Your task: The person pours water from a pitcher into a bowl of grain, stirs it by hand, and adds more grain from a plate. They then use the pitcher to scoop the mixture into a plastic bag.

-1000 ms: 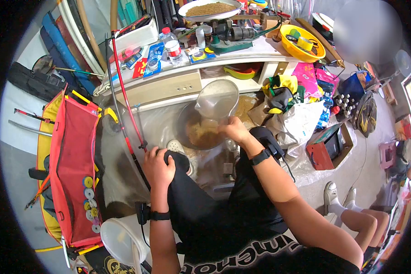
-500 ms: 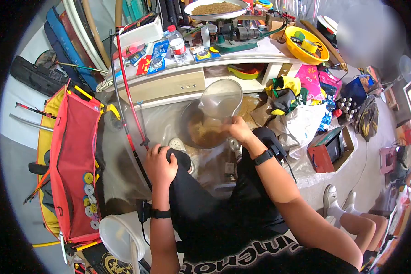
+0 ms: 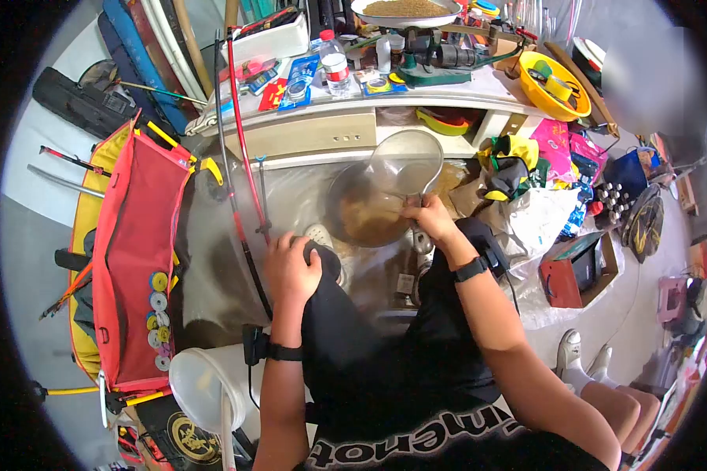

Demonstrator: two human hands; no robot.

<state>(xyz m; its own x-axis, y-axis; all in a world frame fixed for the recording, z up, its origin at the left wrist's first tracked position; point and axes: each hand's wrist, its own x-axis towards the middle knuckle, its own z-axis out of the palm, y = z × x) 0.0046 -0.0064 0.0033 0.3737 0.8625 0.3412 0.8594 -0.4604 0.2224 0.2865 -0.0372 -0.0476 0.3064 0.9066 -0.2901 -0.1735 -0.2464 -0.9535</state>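
My right hand (image 3: pixel 430 218) is closed round the handle of a see-through jug (image 3: pixel 408 153) with a wide round rim. The jug tilts over the far right side of a dark round basin (image 3: pixel 339 185) on the floor between my feet. Loose brown material (image 3: pixel 373 216) lies in the basin, blurred, and the handle end partly covers it. My left hand (image 3: pixel 292 271) lies on my left knee, holding nothing, its fingers loosely bent and apart.
A low cabinet (image 3: pixel 306 135) stands beyond the basin, with a scale (image 3: pixel 440 63), bottle (image 3: pixel 335 67) and yellow bowl (image 3: pixel 554 86) on top. Red rods (image 3: pixel 243 141) lean at left beside a red bag (image 3: pixel 145 259). A white bucket (image 3: pixel 204 385) stands behind my left arm. Another person's legs (image 3: pixel 613 392) show at right.
The whole scene has shifted right and slightly up in view as my head turned. The jug stays tilted over the basin in my right hand. My left hand remains on the knee.
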